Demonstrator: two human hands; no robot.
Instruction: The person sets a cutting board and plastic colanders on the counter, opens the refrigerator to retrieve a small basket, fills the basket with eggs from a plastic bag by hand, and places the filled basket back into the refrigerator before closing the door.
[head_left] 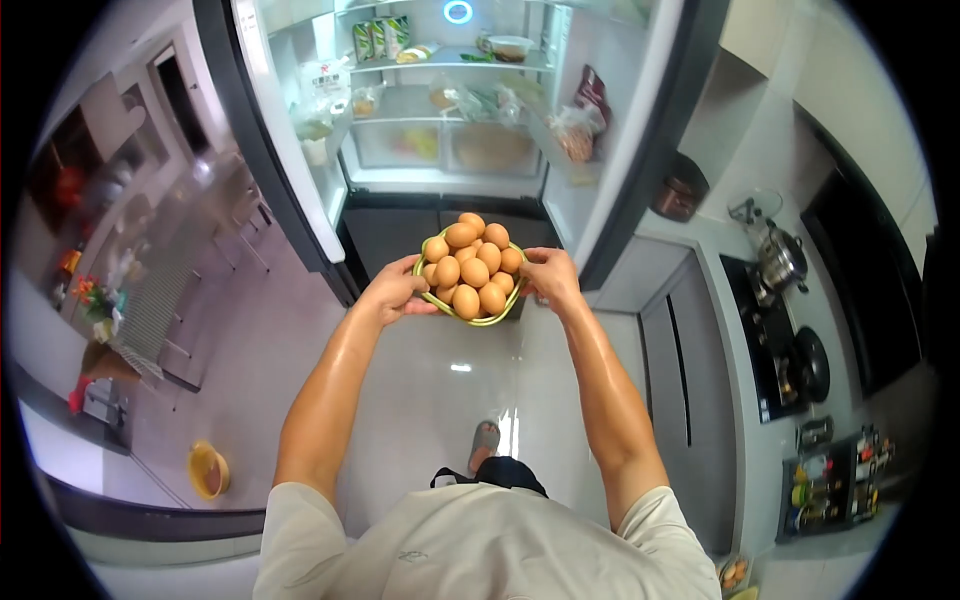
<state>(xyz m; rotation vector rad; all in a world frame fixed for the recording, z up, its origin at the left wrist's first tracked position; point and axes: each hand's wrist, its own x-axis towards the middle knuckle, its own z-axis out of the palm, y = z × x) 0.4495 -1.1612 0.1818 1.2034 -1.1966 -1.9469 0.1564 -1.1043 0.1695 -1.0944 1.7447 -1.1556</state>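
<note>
A green-rimmed basket heaped with brown eggs is held out in front of me over the floor, at the foot of an open fridge. My left hand grips the basket's left side, thumb on the rim. On the opposite side, my right hand pinches the rim. Fingers under the basket are partly hidden. Both fridge doors stand wide apart. Inside, the shelves carry green-and-white cartons, a covered bowl and bagged food. Below them are clear drawers.
To the right runs a counter with a stove, a steel pot, a black pan and a bottle rack. A yellow bucket and a dining table stand at left. More eggs sit at lower right.
</note>
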